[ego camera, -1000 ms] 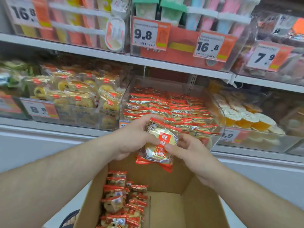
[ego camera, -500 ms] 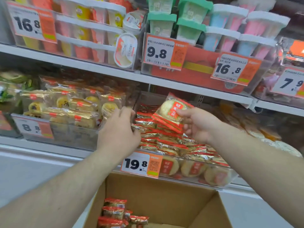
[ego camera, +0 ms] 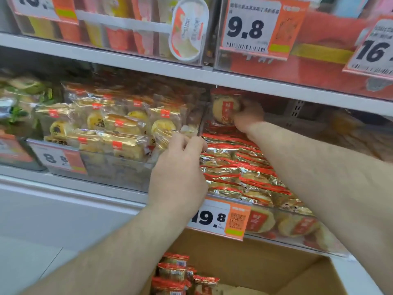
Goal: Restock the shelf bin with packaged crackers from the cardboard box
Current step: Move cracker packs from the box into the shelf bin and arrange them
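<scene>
Now that the right hand has carried its cracker packet from the cardboard box to the back of the shelf bin, still pinching it, only letting go is left. The left hand rests on the bin, fingers loose.

The right hand now reaches deep into the shelf bin, carrying its cracker packet from above the front stack to the back, just under the upper shelf. The left hand shifts from the packets to the bin's left wall.

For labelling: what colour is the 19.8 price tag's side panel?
Orange, on the 19.8 price tag, seen in the head view.
</scene>
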Motion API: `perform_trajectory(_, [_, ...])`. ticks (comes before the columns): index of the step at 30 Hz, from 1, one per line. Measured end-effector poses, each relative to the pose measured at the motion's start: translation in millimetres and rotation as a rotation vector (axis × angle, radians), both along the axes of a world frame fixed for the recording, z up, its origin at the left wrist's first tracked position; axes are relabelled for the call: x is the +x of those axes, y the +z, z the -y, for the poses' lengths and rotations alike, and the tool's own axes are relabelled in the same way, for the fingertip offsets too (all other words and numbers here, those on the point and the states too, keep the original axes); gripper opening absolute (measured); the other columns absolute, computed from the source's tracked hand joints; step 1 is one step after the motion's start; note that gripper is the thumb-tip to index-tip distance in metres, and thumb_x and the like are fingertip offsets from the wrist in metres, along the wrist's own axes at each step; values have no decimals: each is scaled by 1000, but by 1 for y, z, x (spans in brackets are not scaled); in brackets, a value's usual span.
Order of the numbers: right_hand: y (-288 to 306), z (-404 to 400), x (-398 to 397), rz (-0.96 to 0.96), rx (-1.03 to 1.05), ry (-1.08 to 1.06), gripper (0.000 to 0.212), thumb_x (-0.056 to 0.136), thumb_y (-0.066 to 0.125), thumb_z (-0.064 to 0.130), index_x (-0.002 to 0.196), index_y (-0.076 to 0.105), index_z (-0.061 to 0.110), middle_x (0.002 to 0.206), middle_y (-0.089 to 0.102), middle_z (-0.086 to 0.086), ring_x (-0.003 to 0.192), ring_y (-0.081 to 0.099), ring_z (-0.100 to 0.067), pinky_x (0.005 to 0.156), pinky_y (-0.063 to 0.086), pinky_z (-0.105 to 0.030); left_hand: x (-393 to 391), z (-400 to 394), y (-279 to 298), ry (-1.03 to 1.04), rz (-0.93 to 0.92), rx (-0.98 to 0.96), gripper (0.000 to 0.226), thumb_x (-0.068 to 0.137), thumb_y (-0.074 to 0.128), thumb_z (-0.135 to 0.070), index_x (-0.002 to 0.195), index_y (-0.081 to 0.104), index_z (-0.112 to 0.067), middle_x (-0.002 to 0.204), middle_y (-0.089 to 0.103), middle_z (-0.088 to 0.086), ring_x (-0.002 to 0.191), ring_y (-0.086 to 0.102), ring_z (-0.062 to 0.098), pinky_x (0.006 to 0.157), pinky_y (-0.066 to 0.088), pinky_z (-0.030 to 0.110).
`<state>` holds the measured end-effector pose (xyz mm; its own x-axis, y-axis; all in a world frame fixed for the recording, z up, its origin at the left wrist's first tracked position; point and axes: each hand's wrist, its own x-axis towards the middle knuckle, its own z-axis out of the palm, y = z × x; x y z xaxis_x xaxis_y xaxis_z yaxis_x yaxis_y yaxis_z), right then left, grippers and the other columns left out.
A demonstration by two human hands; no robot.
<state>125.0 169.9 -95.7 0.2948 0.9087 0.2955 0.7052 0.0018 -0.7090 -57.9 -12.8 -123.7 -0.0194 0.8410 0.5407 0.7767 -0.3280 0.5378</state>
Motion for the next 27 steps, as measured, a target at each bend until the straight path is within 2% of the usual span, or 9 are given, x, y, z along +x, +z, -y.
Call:
perform_trajectory(2, [-1, -2, -4, 133, 2, -66, 45, 88, 67, 38, 127, 61, 18, 123, 66, -2, 109, 64, -22, 88, 50, -27, 0, 0, 0, -3, -3, -7, 40, 83, 61, 0, 115, 57, -24, 113, 47, -4, 81, 46, 18, 65, 39, 31])
perform_trajectory(7, [5, 8, -20, 241, -144, -183, 40, 88, 66, 41, 114, 64, 10, 103, 69, -4, 83, 66, -21, 60, 46, -25, 2, 4, 4, 8, 1, -13, 40, 85, 60, -2, 117, 55, -25, 114, 44, -6, 85, 48, 17, 68, 42, 32])
perform_trajectory(10, [11, 13, -25, 248, -212, -183, 29, 94, 59, 30, 109, 63, 6, 87, 63, -4, 67, 58, -17, 50, 42, -25, 2, 5, 5, 4, -3, -28, 40, 86, 59, -3, 118, 54, -26, 115, 44, -6, 92, 52, 20, 73, 51, 38])
perform_trajectory(13, [12, 16, -29, 239, -232, -116, 28, 97, 47, 14, 117, 60, 0, 94, 62, -6, 82, 62, -17, 65, 49, -28, 2, 8, 6, 9, -18, -33, 40, 87, 59, -9, 121, 52, -28, 119, 44, -8, 95, 53, 18, 73, 51, 37])
perform_trajectory(17, [16, 28, -28, 200, -239, -88, 26, 99, 44, 15, 115, 59, 2, 88, 58, -5, 92, 61, -23, 81, 50, -33, -1, 9, 7, 14, -46, -5, 38, 87, 57, -22, 122, 48, -32, 120, 45, -14, 95, 53, 10, 70, 47, 31])
perform_trajectory(19, [18, 37, -25, 116, -219, -65, 27, 97, 51, 19, 119, 60, 4, 75, 46, 2, 78, 53, -17, 75, 47, -29, -4, 10, 7, 11, -37, 4, 36, 86, 57, -25, 119, 47, -32, 115, 45, -15, 92, 51, 8, 67, 42, 29])
perform_trajectory(21, [21, 51, -23, 48, -184, -72, 25, 94, 58, 22, 112, 63, 7, 77, 53, 3, 66, 50, -10, 68, 48, -27, -9, 12, 9, 1, -26, 26, 34, 85, 57, -27, 116, 47, -32, 109, 45, -15, 90, 50, 8, 66, 41, 28])
perform_trajectory(24, [21, 86, -29, 55, -142, -94, 25, 90, 64, 29, 102, 64, 6, 81, 60, 0, 67, 56, -12, 64, 51, -30, -13, 20, 12, -43, 0, 62, 34, 84, 58, -27, 115, 47, -31, 101, 43, -16, 88, 49, 7, 66, 41, 28])
perform_trajectory(27, [18, 137, -32, 34, -33, -60, 28, 88, 63, 27, 110, 68, 11, 92, 67, 0, 78, 60, -16, 75, 50, -27, -11, 36, 11, -149, 7, 67, 23, 82, 60, -22, 101, 49, -29, 89, 48, -17, 77, 48, 7, 64, 39, 27])
